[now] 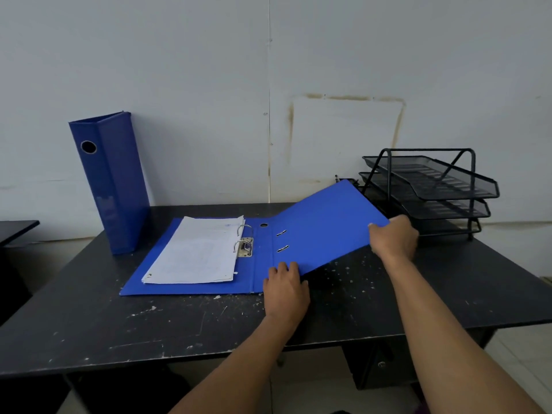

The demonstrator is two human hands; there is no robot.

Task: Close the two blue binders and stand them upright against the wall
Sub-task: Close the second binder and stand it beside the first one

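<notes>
One blue binder (pixel 115 186) stands upright and closed at the back left of the black desk (pixel 89 324), touching the wall. The second blue binder (pixel 322 228) lies open in the middle, a stack of white paper (pixel 197 252) on its left half beside the metal rings (pixel 243 242). Its right cover is raised off the desk at a slant. My right hand (pixel 394 239) grips that cover's right edge. My left hand (pixel 285 285) holds the cover's near edge close to the spine.
A black three-tier mesh paper tray (pixel 433 186) stands at the back right, just behind the lifted cover. A second dark table edge (pixel 15 230) shows at far left. The wall (pixel 209 85) runs along the desk's back.
</notes>
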